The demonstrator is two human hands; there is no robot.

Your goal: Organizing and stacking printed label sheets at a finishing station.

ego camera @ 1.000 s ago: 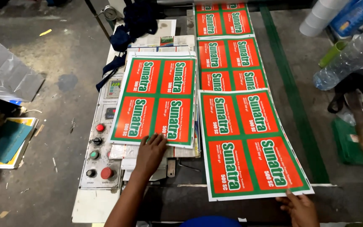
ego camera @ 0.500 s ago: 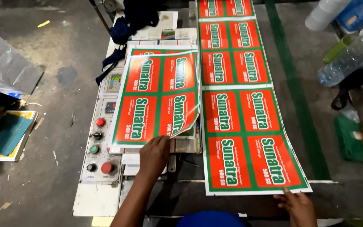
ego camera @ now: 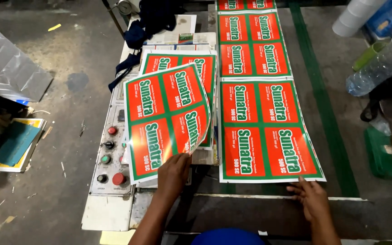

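Observation:
My left hand (ego camera: 174,171) grips the near edge of a glossy printed sheet (ego camera: 165,118) with red label panels and green borders, lifting it so it curls up off a stack of like sheets (ego camera: 200,63). To the right, my right hand (ego camera: 313,197) rests with fingers spread on the near edge of another printed sheet (ego camera: 268,129). That sheet lies flat on the machine bed, with a further sheet (ego camera: 252,43) lined up behind it.
A control panel (ego camera: 110,154) with red, green and black buttons sits left of the stack. Dark cloth (ego camera: 153,20) lies at the back. Clear plastic bottles (ego camera: 382,63) and a white roll (ego camera: 352,18) are at right. Clear film (ego camera: 5,68) and boards (ego camera: 12,145) lie on the floor at left.
My left hand has taken the top sheet by its near edge and raised it off the stack, so it curls upward. My right hand has stayed at the right sheet's near edge.

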